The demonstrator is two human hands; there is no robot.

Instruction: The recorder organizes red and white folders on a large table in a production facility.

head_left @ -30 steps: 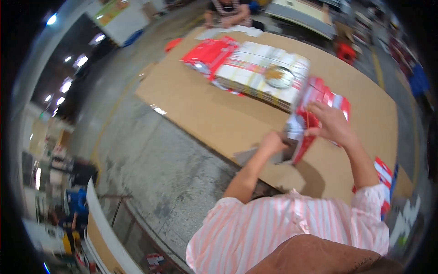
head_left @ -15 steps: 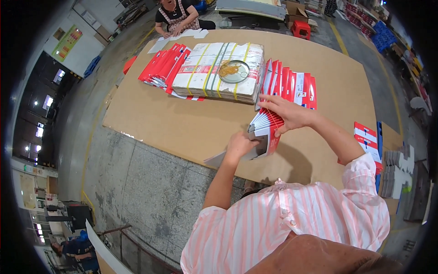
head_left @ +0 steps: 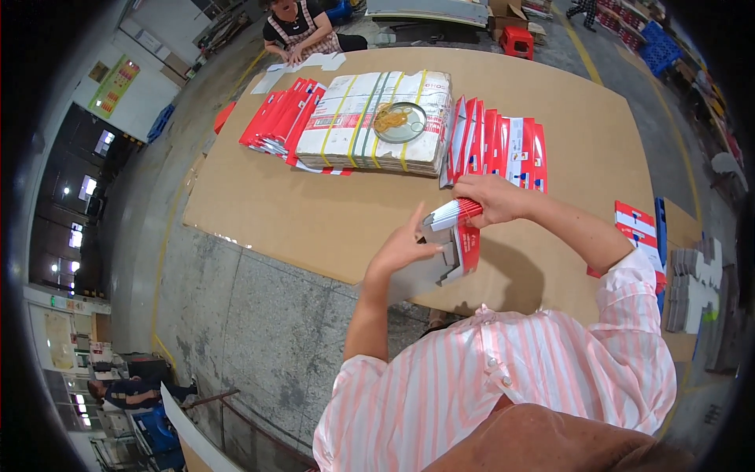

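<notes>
My right hand (head_left: 494, 198) is closed around the upper end of a stack of flat red-and-white cardboard cartons (head_left: 469, 248), held above the near edge of the table. Beside the stack's left side, my left hand (head_left: 399, 247) has its thumb and index finger spread apart, with nothing gripped. Grey inner flaps of the cartons face left, below that hand. Just beyond my right hand stands a leaning row of red-and-white cartons (head_left: 537, 153). To its left lies a strapped bundle of white cardboard (head_left: 330, 134), topped by a round clear dish (head_left: 409, 132) of yellowish rubber bands.
Another row of red cartons (head_left: 275, 118) lies left of the bundle on the brown tabletop (head_left: 586, 118). A person (head_left: 303, 31) works with white pieces at the far edge. More red-and-white cartons (head_left: 635, 228) and a grey cardboard stack (head_left: 692, 283) stand at the right.
My left hand has drawn away from the stack and spread its fingers. The fanned cartons have closed together in my right hand.
</notes>
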